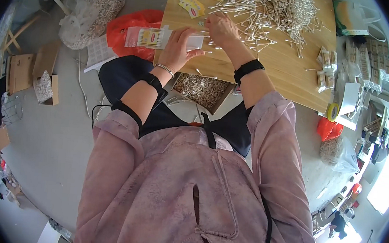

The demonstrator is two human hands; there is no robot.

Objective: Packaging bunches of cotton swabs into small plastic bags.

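Note:
My left hand [176, 49] lies across a clear plastic bag [195, 42] at the table's near left edge, its fingers stretched and thumb apart. Left of that hand, the bag's other end shows a yellow card and a row of cotton swabs [147, 37]. My right hand [223, 30] is curled with its fingertips together at the left edge of a large loose pile of cotton swabs [278, 11]. It seems to pinch some swabs, though the fingers partly hide them. Several yellow cards [191, 5] lie beyond my hands.
A drawer or box of cotton swabs [202, 90] sits below the wooden table's [295, 81] near edge. Small packs [326, 70] stand at the right, beside yellow tape [332, 112]. A red bag [134, 20] and a clear sack [92, 17] are at the left.

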